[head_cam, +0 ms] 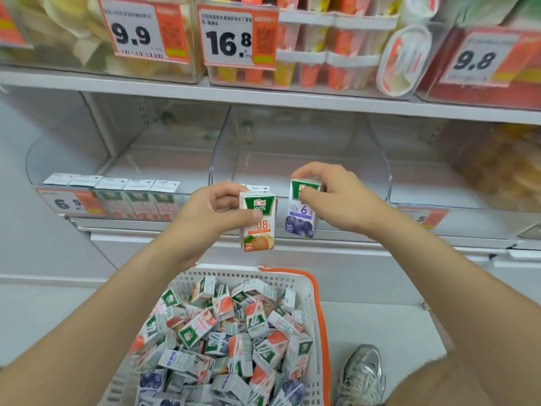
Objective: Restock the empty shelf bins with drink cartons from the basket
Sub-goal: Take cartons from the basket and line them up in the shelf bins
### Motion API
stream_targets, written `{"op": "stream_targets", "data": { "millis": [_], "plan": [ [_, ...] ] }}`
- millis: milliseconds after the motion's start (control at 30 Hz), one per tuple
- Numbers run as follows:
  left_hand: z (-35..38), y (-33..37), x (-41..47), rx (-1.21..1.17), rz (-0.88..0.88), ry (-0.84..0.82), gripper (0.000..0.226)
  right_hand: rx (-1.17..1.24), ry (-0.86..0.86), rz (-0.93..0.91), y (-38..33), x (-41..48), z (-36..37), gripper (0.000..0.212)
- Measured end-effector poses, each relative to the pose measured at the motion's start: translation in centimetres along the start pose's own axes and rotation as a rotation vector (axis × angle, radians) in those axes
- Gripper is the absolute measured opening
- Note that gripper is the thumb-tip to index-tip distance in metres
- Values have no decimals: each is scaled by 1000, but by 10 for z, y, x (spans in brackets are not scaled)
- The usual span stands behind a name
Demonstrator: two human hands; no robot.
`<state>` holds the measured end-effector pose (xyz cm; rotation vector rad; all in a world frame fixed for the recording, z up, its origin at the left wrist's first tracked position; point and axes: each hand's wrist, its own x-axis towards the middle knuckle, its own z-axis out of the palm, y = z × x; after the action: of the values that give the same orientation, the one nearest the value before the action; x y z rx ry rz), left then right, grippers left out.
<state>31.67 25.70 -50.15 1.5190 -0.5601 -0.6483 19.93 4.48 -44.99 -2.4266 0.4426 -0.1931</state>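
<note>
While poised above a white basket (234, 275) heaped with small drink cartons (222, 332), holds two up in front of the clear middle shelf bin (292, 148): left grip (210, 212) pinching an orange-fruit carton (259, 230) by its upper edge, right grip (342, 200) curled round the top of a blueberry carton (303, 221). Held roughly upright, side by side, not touching. In the left shelf bin (58, 150), a front row of cartons (137, 205). Beside the basket, a grey trainer (363, 373).
</note>
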Motion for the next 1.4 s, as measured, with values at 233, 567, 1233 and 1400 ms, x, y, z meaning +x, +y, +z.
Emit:
{"op": "stream_targets", "data": {
  "millis": [233, 567, 1233, 1400],
  "plan": [
    [34, 24, 8, -88, 65, 113, 48, -131, -31, -10, 7, -6, -14, 37],
    [70, 37, 76, 743, 371, 67, 36, -247, 194, -222, 36, -5, -49, 42],
    [64, 11, 83, 1351, 18, -184, 54, -408, 41, -204, 44, 21, -26, 51],
    [80, 13, 79, 1451, 124, -154, 62, -483, 136, -248, 41, 19, -31, 57]
  ]
}}
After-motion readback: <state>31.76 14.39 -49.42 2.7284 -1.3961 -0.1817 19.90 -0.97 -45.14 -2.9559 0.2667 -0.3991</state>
